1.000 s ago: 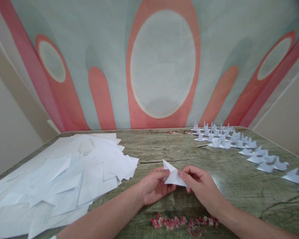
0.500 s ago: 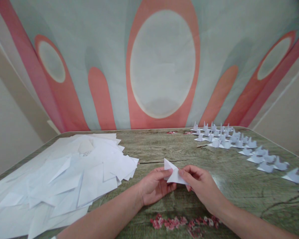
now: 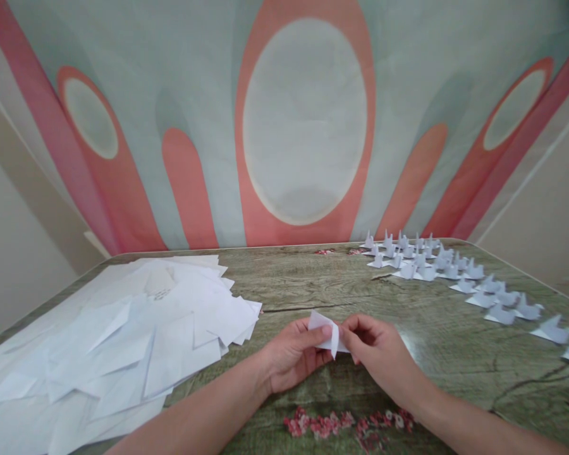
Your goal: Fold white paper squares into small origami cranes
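Note:
A small piece of folded white paper [image 3: 318, 320] is held between my two hands above the table, with a narrow flap standing out toward me. My left hand [image 3: 291, 355] is closed on its left side, thumb on top and fingers beneath. The thumb and fingers of my right hand [image 3: 372, 341] pinch the right side, hiding that end of the paper.
Many loose white sheets [image 3: 171, 328] lie in an overlapping heap on the left of the wood-patterned table [image 3: 289, 278]. Several folded white paper birds [image 3: 427, 272] stand in rows along the right side. A patterned backdrop [image 3: 303, 234] rises behind the far edge.
The paper's right part has been turned over, so a narrow flap now shows in its middle where a wide triangle was. Both hands stay in about the same place.

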The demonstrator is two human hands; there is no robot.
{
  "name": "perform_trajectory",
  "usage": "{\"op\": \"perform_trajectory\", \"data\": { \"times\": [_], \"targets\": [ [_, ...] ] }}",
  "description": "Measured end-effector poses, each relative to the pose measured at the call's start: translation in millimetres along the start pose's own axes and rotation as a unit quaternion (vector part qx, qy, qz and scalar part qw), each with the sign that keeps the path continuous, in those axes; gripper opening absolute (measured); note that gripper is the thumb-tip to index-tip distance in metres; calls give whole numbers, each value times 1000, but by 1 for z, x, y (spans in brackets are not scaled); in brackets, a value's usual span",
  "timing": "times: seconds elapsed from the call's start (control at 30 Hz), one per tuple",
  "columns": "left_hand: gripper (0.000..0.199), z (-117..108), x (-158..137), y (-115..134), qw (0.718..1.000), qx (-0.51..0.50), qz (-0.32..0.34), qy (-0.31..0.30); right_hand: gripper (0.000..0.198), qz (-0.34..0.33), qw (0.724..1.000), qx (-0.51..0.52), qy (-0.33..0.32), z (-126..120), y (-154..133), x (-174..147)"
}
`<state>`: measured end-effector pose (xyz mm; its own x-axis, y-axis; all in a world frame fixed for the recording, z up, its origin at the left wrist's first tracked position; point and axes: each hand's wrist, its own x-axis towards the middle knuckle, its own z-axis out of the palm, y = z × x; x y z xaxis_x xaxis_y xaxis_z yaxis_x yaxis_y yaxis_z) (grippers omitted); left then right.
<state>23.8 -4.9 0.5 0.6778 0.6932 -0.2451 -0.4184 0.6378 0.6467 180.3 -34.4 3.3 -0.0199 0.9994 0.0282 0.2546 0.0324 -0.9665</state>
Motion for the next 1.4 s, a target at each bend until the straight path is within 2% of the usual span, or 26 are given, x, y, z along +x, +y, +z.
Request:
{"op": "perform_trajectory", "data": {
  "times": [0.33,0.5,0.77,1.23,1.4],
  "targets": [
    [16,1,0,1,999,19,10,-31,22,-7,1000,-1,-8,1,-8,-3],
    [20,0,-1,1,1000,22,10,-5,20,-38,999,-22,-20,1,-13,-8],
    [21,1,-1,0,1000,11,7,1,13,-73,995,-62,-18,-2,-19,-13],
    [19,-3,0,-3,1000,-7,4,-2,15,-19,999,-17,-19,-1,-16,-8],
    [23,-1,1,-1,1000,-9,1,23,15,-18,1000,-21,-7,-4,-15,-4]
  ]
}}
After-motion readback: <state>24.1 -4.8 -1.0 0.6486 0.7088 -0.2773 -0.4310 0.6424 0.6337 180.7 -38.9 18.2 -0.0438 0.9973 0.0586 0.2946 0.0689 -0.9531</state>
